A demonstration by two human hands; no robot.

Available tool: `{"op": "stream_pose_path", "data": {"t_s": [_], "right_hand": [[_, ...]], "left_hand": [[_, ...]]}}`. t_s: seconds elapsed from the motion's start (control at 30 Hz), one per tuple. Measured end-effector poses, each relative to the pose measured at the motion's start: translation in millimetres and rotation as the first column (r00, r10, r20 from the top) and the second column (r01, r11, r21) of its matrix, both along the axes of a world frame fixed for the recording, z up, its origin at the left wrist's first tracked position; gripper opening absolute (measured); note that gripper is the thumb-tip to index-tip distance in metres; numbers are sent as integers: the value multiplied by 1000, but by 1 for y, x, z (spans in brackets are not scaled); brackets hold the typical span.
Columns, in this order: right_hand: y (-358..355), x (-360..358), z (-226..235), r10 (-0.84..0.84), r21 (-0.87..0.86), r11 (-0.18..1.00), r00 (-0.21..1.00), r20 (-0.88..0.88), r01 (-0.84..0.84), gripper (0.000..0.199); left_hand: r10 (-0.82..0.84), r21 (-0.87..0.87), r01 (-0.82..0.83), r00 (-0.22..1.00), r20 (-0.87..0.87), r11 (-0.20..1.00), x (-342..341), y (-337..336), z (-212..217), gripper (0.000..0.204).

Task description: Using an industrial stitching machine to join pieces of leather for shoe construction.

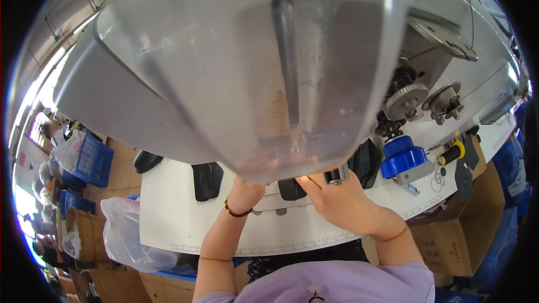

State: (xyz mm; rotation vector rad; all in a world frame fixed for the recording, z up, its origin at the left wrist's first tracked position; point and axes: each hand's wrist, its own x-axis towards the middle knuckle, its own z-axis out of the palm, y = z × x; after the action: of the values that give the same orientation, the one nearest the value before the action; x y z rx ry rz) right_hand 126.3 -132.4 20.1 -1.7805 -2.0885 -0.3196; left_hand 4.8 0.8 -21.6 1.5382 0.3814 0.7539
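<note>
Probably light and bendable, so best held by the edges: black piece (pixel 292 190) on table (pixel 185 227), between left hand (pixel 246 193) and right hand (pixel 341 201); cannot tell finger closure or hold behind clear guard (pixel 348 78).

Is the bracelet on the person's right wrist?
No, the beaded bracelet is around the wrist of the left hand, while the wrist of the right hand is bare.
</note>
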Motion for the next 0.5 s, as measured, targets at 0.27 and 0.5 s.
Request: {"op": "stream_pose_path", "data": {"t_s": [0.27, 0.5], "right_hand": [[4, 2, -1, 9, 90, 996, 1000, 15, -10, 46], [5, 1, -1, 25, 232, 972, 1000, 9, -26, 20]], "left_hand": [[30, -192, -22, 999, 39, 981, 1, -3, 2, 15], [-33, -89, 25, 995, -89, 996, -3, -8, 13, 14]]}}
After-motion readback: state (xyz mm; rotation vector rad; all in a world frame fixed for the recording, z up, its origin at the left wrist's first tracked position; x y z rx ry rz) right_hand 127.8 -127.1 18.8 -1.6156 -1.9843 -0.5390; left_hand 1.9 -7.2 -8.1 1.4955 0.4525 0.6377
